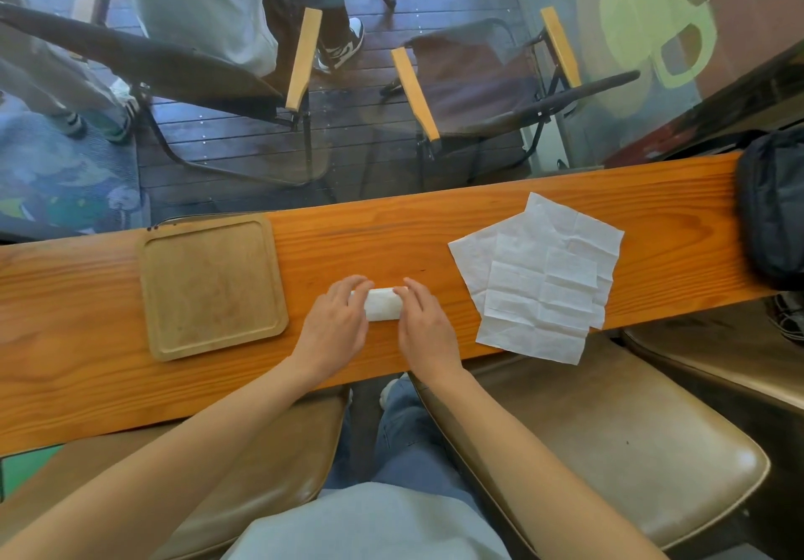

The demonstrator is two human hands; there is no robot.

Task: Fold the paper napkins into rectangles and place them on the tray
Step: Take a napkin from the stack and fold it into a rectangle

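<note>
A small folded white napkin lies on the wooden counter between my two hands. My left hand rests on its left end with fingers curled over it. My right hand presses its right end. Both hands cover the napkin's ends, so only its middle shows. A square wooden tray sits to the left of my hands with nothing on it. Unfolded white napkins, creased and overlapping, lie to the right, one corner hanging over the counter's near edge.
A dark bag sits at the counter's right end. Padded stools stand under the near edge. Beyond a glass pane at the counter's far edge stand folding chairs and a person's legs.
</note>
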